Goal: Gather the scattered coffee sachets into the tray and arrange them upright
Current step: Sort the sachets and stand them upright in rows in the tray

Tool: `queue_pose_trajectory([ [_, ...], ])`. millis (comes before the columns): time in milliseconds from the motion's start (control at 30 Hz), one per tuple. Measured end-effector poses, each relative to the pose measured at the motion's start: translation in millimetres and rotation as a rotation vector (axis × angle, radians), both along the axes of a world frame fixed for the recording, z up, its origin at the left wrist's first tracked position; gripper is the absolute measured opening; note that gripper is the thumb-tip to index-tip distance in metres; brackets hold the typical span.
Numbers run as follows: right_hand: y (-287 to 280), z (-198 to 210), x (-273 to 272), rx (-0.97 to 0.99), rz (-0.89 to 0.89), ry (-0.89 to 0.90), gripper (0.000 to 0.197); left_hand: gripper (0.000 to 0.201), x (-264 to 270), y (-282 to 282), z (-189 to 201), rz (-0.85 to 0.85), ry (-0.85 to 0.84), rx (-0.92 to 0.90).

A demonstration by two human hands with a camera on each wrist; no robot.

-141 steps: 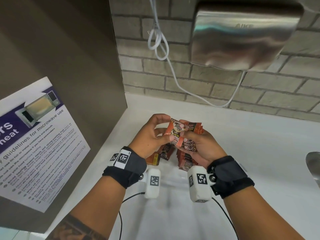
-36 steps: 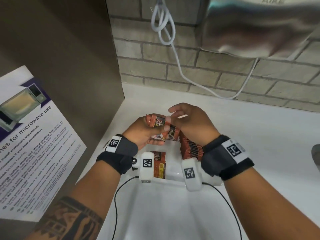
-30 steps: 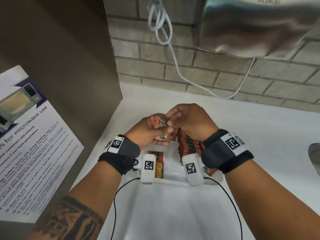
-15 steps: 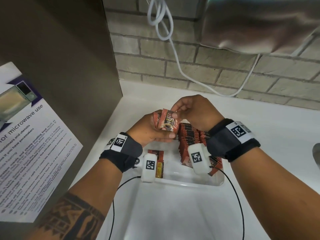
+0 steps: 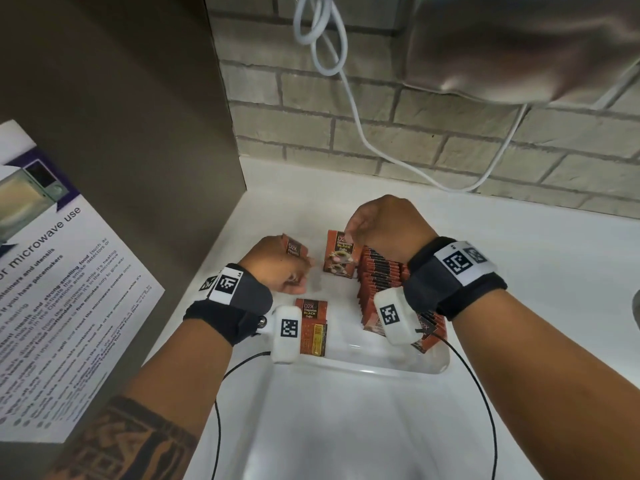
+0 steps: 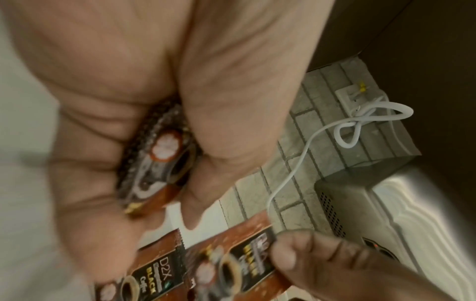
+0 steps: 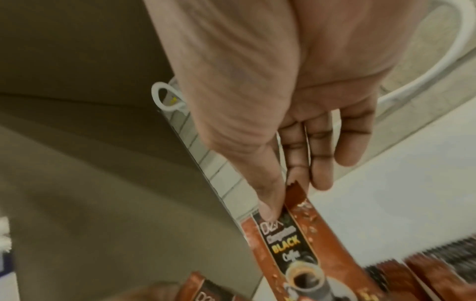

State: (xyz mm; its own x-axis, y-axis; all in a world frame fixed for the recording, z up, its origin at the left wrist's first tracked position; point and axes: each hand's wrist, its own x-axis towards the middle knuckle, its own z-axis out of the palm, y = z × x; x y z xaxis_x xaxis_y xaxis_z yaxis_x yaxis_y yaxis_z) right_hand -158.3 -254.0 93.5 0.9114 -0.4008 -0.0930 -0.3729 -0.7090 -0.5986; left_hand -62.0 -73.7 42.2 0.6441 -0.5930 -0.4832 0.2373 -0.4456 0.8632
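Observation:
Orange-brown coffee sachets stand upright in a row [image 5: 381,278] along the right side of the clear tray [image 5: 381,367]. My right hand [image 5: 349,233] pinches the top edge of one sachet [image 5: 341,254] between thumb and forefinger and holds it upright against the left end of that row; the right wrist view shows the same sachet [image 7: 296,244]. My left hand [image 5: 284,268] is curled round another sachet [image 5: 294,247], seen in the palm [image 6: 159,163] in the left wrist view. One sachet [image 5: 311,327] lies flat in the tray's left half.
The tray sits on a white counter [image 5: 346,427]. A brown panel [image 5: 138,133] with a microwave notice [image 5: 52,289] stands on the left. A steel hand dryer [image 5: 519,46] and its white cable [image 5: 346,98] hang on the brick wall behind. A sink edge [image 5: 636,313] shows at far right.
The hands have parted. My right hand drew one sachet out of the left hand's grip and lowered it to the row's left end. My left hand dropped down and left.

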Motion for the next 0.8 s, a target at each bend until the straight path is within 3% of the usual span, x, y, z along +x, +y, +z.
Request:
queue_pose_trajectory([
  [100,-0.4,-17.4,7.8,-0.102,0.021,0.167,0.014,0.015,-6.4,-3.8,0.6,-0.155,0.058,0.216],
  [367,-2.4,-53.4,35.3,-0.242,-0.007,0.411,0.022,0.021,-15.9,-43.4,-15.3,-0.406,0.004,0.359],
  [467,-6.0,-63.6,39.7,-0.219,-0.055,0.432,0.018,0.032,-11.9,-54.2,-21.6,-0.483,-0.053,0.410],
  [567,-9.2,-68.1,42.0,-0.182,-0.076,0.421,0.016,0.025,-9.1,-60.9,-25.1,-0.556,-0.169,0.484],
  [800,-12.5,-63.7,37.4,-0.116,-0.035,0.390,0.022,0.032,-6.1,-66.0,-29.1,-0.668,-0.313,0.582],
])
